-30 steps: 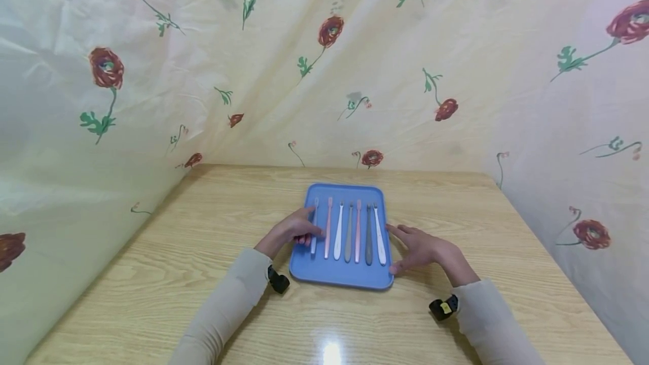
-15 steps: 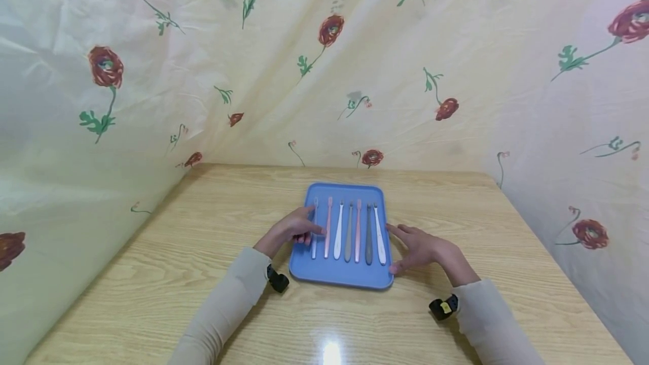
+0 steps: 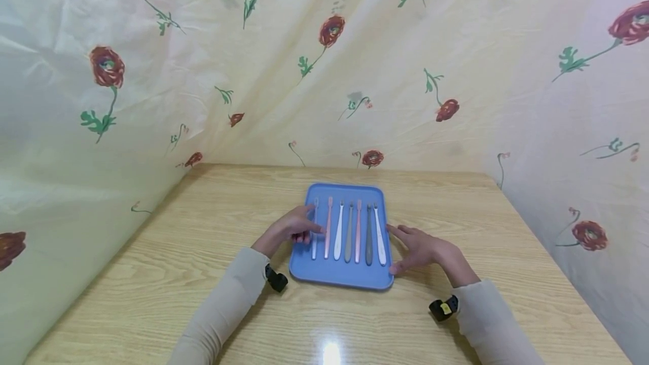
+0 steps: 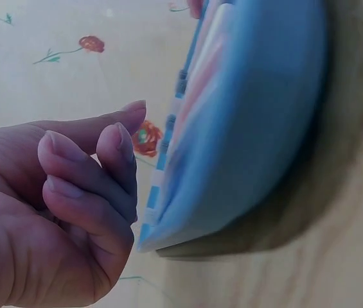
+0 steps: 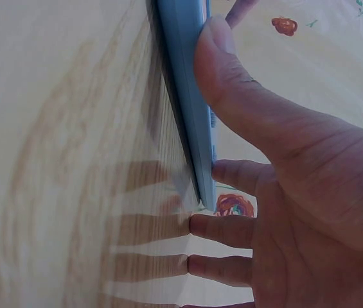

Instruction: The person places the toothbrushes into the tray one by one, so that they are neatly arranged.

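Note:
A blue tray (image 3: 334,279) holds a row of several slim-handled tools with small tips, some of them forked. Leftmost lies a pale, see-through tool (image 3: 314,249), then a pink one (image 3: 327,235) and a white one (image 3: 338,238). My left hand (image 3: 293,226) is over the tray's left side, thumb and index finger stretched out around the pale tool; contact cannot be told. In the left wrist view that hand (image 4: 72,205) has its other fingers loosely bent and nothing in it. My right hand (image 3: 421,246) rests its thumb and straight fingers along the tray's right rim.
The tray stands on a wood-grain table (image 3: 228,196). A flower-printed cloth (image 3: 284,72) hangs behind it and at both sides. Further right in the tray lie a grey tool (image 3: 348,241), another pink one (image 3: 358,235), a dark grey one (image 3: 368,238) and another white one (image 3: 379,238).
My left hand has shifted very slightly over the leftmost tools. The right hand, the tray and the tools stay where they were.

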The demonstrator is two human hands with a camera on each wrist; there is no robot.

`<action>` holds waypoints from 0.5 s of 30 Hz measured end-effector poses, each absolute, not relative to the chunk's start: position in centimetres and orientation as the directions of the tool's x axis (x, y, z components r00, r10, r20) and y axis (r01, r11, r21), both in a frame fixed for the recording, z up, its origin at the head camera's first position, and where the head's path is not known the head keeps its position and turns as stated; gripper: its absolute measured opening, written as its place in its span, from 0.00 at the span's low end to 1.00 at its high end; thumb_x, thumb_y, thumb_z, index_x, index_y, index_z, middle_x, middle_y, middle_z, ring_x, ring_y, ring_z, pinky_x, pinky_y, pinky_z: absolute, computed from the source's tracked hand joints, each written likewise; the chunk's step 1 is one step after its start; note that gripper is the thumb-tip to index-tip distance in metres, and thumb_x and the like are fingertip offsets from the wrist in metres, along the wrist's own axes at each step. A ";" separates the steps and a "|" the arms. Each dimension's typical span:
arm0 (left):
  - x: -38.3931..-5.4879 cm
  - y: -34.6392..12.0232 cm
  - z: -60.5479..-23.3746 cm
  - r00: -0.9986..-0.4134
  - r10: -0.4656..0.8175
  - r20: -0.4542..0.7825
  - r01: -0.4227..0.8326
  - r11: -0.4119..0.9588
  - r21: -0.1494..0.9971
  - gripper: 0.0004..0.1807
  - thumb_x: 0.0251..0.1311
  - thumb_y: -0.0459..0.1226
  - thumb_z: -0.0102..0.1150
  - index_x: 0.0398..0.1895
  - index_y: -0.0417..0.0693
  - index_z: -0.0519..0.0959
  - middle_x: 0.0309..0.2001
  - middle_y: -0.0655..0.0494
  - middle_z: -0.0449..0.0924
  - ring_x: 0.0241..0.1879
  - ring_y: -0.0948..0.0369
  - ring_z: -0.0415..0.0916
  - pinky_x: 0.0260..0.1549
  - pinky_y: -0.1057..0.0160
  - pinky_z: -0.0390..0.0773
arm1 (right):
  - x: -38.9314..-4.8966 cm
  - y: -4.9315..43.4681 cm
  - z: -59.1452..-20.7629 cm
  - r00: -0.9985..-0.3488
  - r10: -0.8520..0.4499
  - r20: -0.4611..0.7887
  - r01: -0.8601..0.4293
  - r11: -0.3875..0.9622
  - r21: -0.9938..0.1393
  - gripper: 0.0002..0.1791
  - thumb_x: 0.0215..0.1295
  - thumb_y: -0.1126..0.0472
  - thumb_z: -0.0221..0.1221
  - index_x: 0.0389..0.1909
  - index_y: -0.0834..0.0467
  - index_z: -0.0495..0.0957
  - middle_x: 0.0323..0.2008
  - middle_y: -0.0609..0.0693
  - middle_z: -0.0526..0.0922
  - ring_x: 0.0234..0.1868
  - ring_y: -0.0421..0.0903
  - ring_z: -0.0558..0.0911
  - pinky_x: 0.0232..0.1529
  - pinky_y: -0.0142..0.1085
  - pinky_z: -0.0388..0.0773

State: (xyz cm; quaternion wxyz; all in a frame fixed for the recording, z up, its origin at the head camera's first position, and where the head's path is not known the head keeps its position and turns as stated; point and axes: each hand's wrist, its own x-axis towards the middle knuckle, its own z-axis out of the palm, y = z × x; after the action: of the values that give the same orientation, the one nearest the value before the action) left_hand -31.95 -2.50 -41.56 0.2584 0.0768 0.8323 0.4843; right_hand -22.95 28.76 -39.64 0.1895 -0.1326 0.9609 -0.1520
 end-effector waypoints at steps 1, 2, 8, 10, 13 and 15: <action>-32.0 -2.6 -41.4 -0.856 0.379 -0.352 -0.122 0.513 0.850 0.53 0.56 0.36 0.67 0.78 0.50 0.42 0.10 0.57 0.71 0.08 0.66 0.64 0.08 0.71 0.63 | -22.9 28.8 -39.6 -0.893 -0.311 -0.326 -0.195 0.919 -0.343 0.62 0.45 0.35 0.69 0.77 0.52 0.47 0.74 0.70 0.49 0.73 0.74 0.50 0.65 0.71 0.54; -32.0 -2.8 -41.3 -0.857 0.378 -0.350 -0.126 0.505 0.854 0.53 0.56 0.36 0.67 0.78 0.50 0.42 0.10 0.57 0.71 0.08 0.65 0.65 0.08 0.71 0.63 | -22.9 28.8 -39.6 -0.892 -0.310 -0.328 -0.193 0.919 -0.343 0.62 0.45 0.35 0.69 0.77 0.52 0.47 0.74 0.70 0.49 0.73 0.74 0.50 0.65 0.71 0.54; -32.2 -3.7 -40.5 -0.873 0.369 -0.320 -0.126 0.463 0.877 0.53 0.57 0.39 0.67 0.78 0.51 0.41 0.11 0.56 0.71 0.09 0.65 0.65 0.08 0.70 0.63 | -22.9 28.8 -39.6 -0.892 -0.320 -0.319 -0.203 0.915 -0.349 0.62 0.45 0.35 0.69 0.77 0.52 0.47 0.74 0.71 0.49 0.73 0.74 0.50 0.66 0.71 0.54; -32.3 -4.0 -40.3 -0.875 0.366 -0.315 -0.124 0.461 0.879 0.52 0.58 0.40 0.66 0.78 0.52 0.42 0.11 0.56 0.72 0.09 0.65 0.65 0.09 0.70 0.63 | -23.0 28.8 -39.7 -0.892 -0.326 -0.315 -0.210 0.912 -0.351 0.62 0.45 0.35 0.69 0.77 0.53 0.47 0.73 0.71 0.49 0.72 0.75 0.50 0.66 0.71 0.54; -32.5 -4.2 -40.2 -0.882 0.360 -0.304 -0.113 0.465 0.878 0.49 0.59 0.41 0.65 0.78 0.53 0.46 0.11 0.56 0.72 0.09 0.64 0.65 0.09 0.70 0.64 | -23.0 28.8 -39.7 -0.891 -0.330 -0.313 -0.213 0.911 -0.354 0.63 0.45 0.36 0.69 0.77 0.53 0.47 0.73 0.71 0.49 0.72 0.75 0.50 0.66 0.71 0.54; -32.7 -4.4 -40.1 -0.896 0.344 -0.280 -0.091 0.476 0.875 0.46 0.60 0.42 0.64 0.77 0.53 0.49 0.11 0.55 0.72 0.08 0.64 0.65 0.08 0.70 0.64 | -23.0 28.8 -39.7 -0.890 -0.329 -0.315 -0.210 0.910 -0.356 0.63 0.45 0.36 0.70 0.77 0.53 0.47 0.73 0.71 0.49 0.72 0.74 0.50 0.66 0.71 0.54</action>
State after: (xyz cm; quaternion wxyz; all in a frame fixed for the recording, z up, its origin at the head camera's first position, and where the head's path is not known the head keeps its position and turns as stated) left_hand -32.74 -4.42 -40.15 0.2147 0.0761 0.8319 0.5061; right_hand -23.04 28.79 -39.71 0.1875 -0.1406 0.9592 -0.1581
